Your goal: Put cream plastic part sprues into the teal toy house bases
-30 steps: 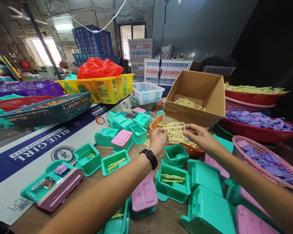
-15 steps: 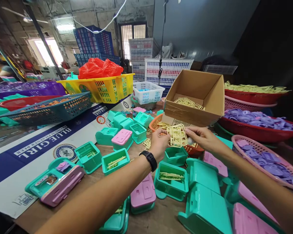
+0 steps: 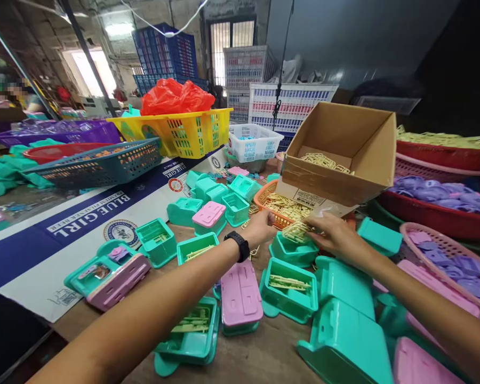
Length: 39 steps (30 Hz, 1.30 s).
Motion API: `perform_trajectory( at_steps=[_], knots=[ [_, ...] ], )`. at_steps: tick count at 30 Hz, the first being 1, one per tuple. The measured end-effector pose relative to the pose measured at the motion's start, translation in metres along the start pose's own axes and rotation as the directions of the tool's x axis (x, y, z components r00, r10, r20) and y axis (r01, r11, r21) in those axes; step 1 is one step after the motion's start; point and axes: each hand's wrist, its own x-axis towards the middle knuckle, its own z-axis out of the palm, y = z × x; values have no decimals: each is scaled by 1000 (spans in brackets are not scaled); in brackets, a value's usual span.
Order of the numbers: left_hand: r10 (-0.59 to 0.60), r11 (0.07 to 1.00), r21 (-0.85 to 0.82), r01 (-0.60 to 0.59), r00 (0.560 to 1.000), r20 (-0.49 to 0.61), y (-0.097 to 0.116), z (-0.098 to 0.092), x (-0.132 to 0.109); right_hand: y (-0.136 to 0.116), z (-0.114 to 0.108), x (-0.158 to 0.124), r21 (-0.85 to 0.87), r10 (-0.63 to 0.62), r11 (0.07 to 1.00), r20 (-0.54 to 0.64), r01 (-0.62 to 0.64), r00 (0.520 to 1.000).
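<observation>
Change I see: left hand now apart from frames, fingers curled narrow, just before basket; whether it holds something, I cannot tell. Right hand alone pinches frames, at green box before basket. I judge: work now rests on one hand.

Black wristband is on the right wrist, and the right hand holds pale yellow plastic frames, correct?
Not quite: the head view shows the black wristband on the wrist of the left hand; the right hand does hold pale yellow plastic frames.
</observation>
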Motion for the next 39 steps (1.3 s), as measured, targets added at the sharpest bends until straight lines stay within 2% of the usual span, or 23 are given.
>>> perform_trajectory(
  at_steps=[3,6,10,12,15,18,21,23,27,31,34,39],
  knots=[
    [-30,997,73,28,999,18,-2,-13,10,-2,9,1,-90,-171,980,48,175,984],
    [-49,993,115,39,996,77,4,-32,13,3,16,9,-34,-260,963,132,266,957],
    [-14,979,202,-20,987,162,15,-59,5,8,16,22,155,-294,953,252,262,922],
    [32,961,265,-80,983,180,17,-71,-3,6,11,24,203,-265,955,269,214,926],
    [93,919,359,-164,974,206,12,-86,-22,-8,1,20,208,-202,966,239,153,950],
    [132,861,445,-246,953,271,6,-98,-52,-32,-3,8,253,-184,959,210,128,960],
    [179,762,494,-419,869,461,0,-101,-90,-57,-1,-7,297,-175,948,200,110,964],
    [144,701,535,-472,828,542,-4,-97,-114,-71,2,-15,286,-165,954,235,94,958],
    [42,594,682,-427,863,504,-14,-83,-141,-85,7,-23,142,-95,988,287,55,953],
    [22,556,740,-380,896,444,-20,-75,-140,-92,6,-27,55,-43,998,308,28,950],
    [13,605,735,-306,927,375,-20,-75,-132,-96,5,-30,13,4,1000,386,-9,923],
    [-23,740,648,-182,955,294,-5,-80,-118,-93,14,-37,-63,43,998,396,-20,917]
  ],
)
